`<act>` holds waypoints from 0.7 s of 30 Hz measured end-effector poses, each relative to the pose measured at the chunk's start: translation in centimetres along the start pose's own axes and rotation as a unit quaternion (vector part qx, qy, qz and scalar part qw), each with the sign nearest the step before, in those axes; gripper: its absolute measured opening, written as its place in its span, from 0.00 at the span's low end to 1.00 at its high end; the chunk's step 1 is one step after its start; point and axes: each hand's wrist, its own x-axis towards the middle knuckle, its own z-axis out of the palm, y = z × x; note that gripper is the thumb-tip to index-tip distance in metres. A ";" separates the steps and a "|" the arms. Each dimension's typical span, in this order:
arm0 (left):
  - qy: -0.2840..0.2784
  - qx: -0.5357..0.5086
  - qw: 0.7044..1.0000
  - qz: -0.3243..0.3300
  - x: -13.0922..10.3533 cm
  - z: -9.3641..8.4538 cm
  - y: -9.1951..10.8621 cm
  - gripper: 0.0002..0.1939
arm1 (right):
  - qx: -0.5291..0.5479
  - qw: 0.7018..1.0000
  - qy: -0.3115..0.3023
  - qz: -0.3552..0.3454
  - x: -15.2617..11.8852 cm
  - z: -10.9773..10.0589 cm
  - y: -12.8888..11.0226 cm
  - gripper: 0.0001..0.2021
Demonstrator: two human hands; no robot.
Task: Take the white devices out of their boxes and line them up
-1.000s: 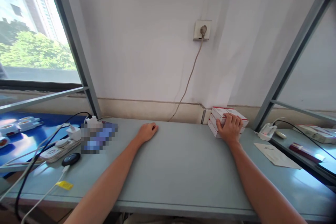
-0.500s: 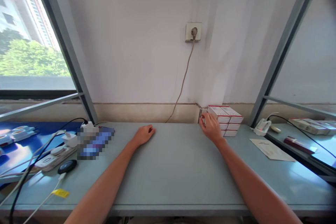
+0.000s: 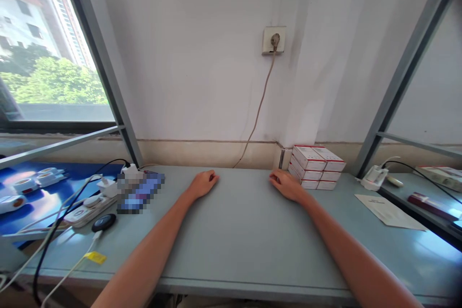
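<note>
Head view: here's the left hand (image 3: 204, 184) on the table (image 3: 245, 236), fingers curled in; the right hand (image 3: 288, 186), also curled closed, sits just beside the white boxes (image 3: 318, 167) (red-edged, three layers high!) near the wall (image 3: 202, 67).

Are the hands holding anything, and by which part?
Nothing that I can see. The left hand is loosely curled over the table; the right hand, also curled, is beside the boxes.

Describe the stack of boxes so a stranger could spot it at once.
Find the grey table; go to its far side, beside the right hand. The stack of boxes there is white with red edging, rising three layers, unlike the flat paper nearby.
</note>
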 end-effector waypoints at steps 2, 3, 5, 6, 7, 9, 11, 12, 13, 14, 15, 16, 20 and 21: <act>0.000 -0.002 1.000 -0.001 0.0 0.0 0.0 0.15 | 0.020 1.000 0.001 0.006 0.0 0.0 0.0 0.13; 0.000 -0.003 1.000 -0.001 0.0 0.0 0.0 0.15 | 0.031 0.999 0.003 0.013 0.0 0.0 0.0 0.13; 0.001 -0.005 1.000 -0.002 0.0 -0.1 0.1 0.15 | 0.050 0.998 0.007 0.025 0.0 -0.2 0.0 0.14; 0.001 -0.006 1.000 -0.002 0.0 -0.1 0.1 0.15 | 0.058 0.998 0.008 0.027 0.0 -0.2 0.0 0.14; 0.001 -0.006 1.000 -0.002 0.0 -0.1 0.1 0.15 | 0.064 0.998 0.008 0.028 -0.1 -0.3 0.0 0.14; 0.002 -0.008 1.000 -0.001 -0.1 -0.2 0.2 0.16 | 0.071 0.997 0.009 0.029 -0.1 -0.4 0.0 0.13; 0.002 -0.009 1.000 0.000 -0.1 -0.2 0.2 0.16 | 0.074 0.997 0.011 0.030 -0.2 -0.4 0.0 0.13; 0.002 -0.009 1.000 0.000 -0.1 -0.2 0.2 0.15 | 0.074 0.997 0.012 0.031 -0.2 -0.4 0.0 0.13; 0.003 -0.010 1.000 0.000 -0.1 -0.2 0.2 0.15 | 0.075 0.997 0.013 0.033 -0.2 -0.4 0.0 0.13; 0.003 -0.010 1.000 0.000 -0.1 -0.2 0.2 0.15 | 0.076 0.996 0.013 0.034 -0.2 -0.4 -0.1 0.14; 0.004 -0.010 1.000 0.001 -0.1 -0.2 0.2 0.15 | 0.077 0.996 0.012 0.035 -0.2 -0.4 -0.1 0.14; 0.004 -0.011 1.000 0.002 -0.1 -0.2 0.2 0.15 | 0.078 0.996 0.010 0.037 -0.2 -0.4 -0.1 0.14; 0.006 -0.014 1.000 0.005 -0.2 -0.2 0.3 0.14 | 0.080 0.996 0.006 0.046 -0.2 -0.5 -0.1 0.16; 0.006 -0.014 1.000 0.005 -0.2 -0.2 0.3 0.14 | 0.080 0.996 0.005 0.046 -0.2 -0.5 -0.1 0.16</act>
